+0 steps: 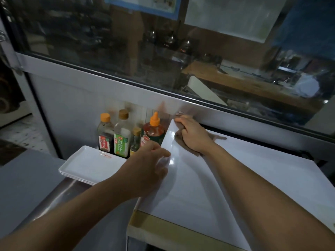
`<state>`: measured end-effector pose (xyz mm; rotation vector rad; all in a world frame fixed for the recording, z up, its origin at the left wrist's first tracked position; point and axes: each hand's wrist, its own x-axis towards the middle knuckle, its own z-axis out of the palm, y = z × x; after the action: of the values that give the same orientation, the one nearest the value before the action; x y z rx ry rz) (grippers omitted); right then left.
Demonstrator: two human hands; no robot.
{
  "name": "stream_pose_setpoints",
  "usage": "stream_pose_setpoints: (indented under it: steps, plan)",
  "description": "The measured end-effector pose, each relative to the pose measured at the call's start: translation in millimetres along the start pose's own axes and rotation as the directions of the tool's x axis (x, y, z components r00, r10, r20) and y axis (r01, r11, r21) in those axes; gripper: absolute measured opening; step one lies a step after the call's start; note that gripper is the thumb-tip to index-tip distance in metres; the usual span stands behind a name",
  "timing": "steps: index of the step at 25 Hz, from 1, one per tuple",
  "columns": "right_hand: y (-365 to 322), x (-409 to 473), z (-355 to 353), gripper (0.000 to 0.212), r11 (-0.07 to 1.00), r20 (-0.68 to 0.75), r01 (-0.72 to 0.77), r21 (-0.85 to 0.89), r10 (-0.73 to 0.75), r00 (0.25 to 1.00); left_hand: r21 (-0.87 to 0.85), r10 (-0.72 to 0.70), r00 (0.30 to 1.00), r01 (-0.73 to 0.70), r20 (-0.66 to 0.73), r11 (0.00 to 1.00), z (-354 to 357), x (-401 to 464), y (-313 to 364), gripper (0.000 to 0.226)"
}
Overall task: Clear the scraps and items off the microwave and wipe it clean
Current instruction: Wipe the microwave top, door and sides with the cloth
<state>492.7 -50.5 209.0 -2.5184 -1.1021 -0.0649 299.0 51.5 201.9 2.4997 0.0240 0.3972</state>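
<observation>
The white microwave (235, 178) fills the lower right of the head view, its glossy top bare. My right hand (194, 134) grips a beige cloth (217, 137) and presses it on the far left corner of the top, close to the back wall. My left hand (150, 165) rests on the top's left edge, fingers curled over the rim. A gold strip (163, 225) runs along the microwave's front edge.
Several sauce bottles (121, 134) stand against the wall just left of the microwave. A stack of white rectangular plates (90, 163) sits in front of them on the steel counter (54, 201). A glass window (163, 51) rises behind.
</observation>
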Motion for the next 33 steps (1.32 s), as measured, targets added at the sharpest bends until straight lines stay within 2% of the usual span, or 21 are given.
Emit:
stream_pose_setpoints:
  steps: [3,8,11,15,20,24,26,28,31,33]
  plan:
    - [-13.0,1.6,-5.1,0.043,0.999,0.045,0.042,0.003,-0.042,0.998,-0.038,-0.022,0.999,0.023,0.036,0.999,-3.6,-2.3,2.1,0.039]
    - [-23.0,-45.7,-9.6,0.052,0.957,0.07,0.273,0.101,-0.28,0.957,-0.121,-0.121,0.991,0.127,0.057,0.984,-12.4,-17.6,1.3,0.042]
    - [-16.6,-28.6,-7.9,0.046,0.961,0.078,0.253,0.113,-0.263,0.962,-0.148,-0.158,0.985,0.166,0.066,0.975,-13.3,-25.6,1.1,0.029]
    - [-16.8,16.7,-1.0,0.031,0.98,0.066,0.196,0.045,-0.199,0.978,-0.168,-0.185,0.982,0.19,0.045,0.967,-11.6,-28.0,1.7,0.033]
    - [-37.4,-16.2,-3.6,0.026,0.965,0.087,0.253,0.069,-0.258,0.962,-0.164,-0.249,0.969,0.245,-0.001,0.955,-12.8,-42.4,6.3,0.028]
    - [-65.3,-77.9,2.6,0.039,0.893,0.154,0.441,0.093,-0.451,0.879,-0.138,-0.277,0.959,0.266,-0.064,0.954,-14.5,-55.3,4.2,0.036]
    - [-58.6,-89.0,-0.3,0.044,0.868,0.168,0.48,0.126,-0.495,0.852,-0.134,-0.267,0.962,0.258,-0.057,0.957,-13.9,-56.8,4.1,0.04]
    - [-38.2,-79.9,-9.4,0.045,0.895,0.154,0.438,0.08,-0.446,0.882,-0.118,-0.256,0.965,0.249,-0.05,0.961,-13.2,-55.7,4.1,0.042]
    - [-12.8,-59.8,-21.6,0.044,0.983,0.159,0.173,-0.065,-0.161,0.974,-0.097,-0.243,0.969,0.238,-0.045,0.966,-13.4,-52.1,8.5,0.036]
    - [-11.7,-71.7,-22.6,0.046,0.984,0.152,0.133,-0.122,-0.114,0.982,-0.089,-0.215,0.976,0.211,-0.026,0.973,-13.2,-48.6,15.2,0.036]
